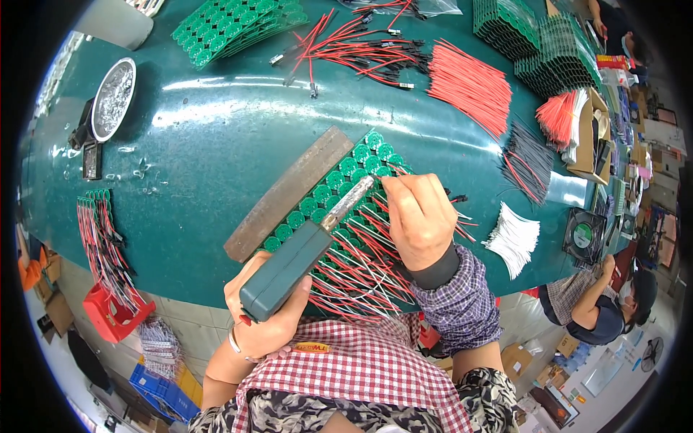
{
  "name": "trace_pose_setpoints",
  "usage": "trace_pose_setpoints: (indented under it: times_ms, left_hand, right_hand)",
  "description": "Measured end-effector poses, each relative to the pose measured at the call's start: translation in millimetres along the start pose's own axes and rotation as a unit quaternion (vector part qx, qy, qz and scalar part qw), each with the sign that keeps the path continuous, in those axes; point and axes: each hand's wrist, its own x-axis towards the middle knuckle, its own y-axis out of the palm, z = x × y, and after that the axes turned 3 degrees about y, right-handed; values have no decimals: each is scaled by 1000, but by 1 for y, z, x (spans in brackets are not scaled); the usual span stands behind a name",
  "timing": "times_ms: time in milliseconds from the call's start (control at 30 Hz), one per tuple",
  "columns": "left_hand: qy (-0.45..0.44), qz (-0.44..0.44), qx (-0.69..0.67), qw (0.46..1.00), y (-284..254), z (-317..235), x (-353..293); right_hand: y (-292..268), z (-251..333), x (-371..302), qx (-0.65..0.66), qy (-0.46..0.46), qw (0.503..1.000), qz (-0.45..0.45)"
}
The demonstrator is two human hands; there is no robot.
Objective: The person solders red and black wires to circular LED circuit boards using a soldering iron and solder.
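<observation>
My left hand (266, 314) is closed around a soldering gun (285, 270) with a dark green body. Its metal tip (355, 196) slants up to the right and reaches a panel of round green circuit boards (317, 195). Just beside the tip, my right hand (421, 216) pinches a thin wire against the panel; its end is mostly hidden by the fingers. Many red, white and black wires (361, 270) trail from the panel toward me. A flat metal bar (289, 193) lies along the panel's upper left edge.
A bundle of red wires (469, 86), black wires (530, 162) and white wires (512, 240) lie to the right. Stacked green panels (234, 29) sit at the back, near loose connector leads (354, 54). A round dish (114, 99) stands left. A co-worker (599, 307) sits at right.
</observation>
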Motion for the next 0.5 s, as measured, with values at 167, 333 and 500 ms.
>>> trace_pose_setpoints:
  times_ms: [167,333,500]
  left_hand:
    - [-67,-49,-43,996,-3,8,-17]
    - [-64,-55,-79,993,-6,13,-21]
    - [-102,-34,-96,990,-10,7,-19]
  right_hand:
    - [0,1,1,0,-4,1000,-2]
    - [-4,1,2,-4,3,1000,5]
    - [-22,10,10,-15,17,998,62]
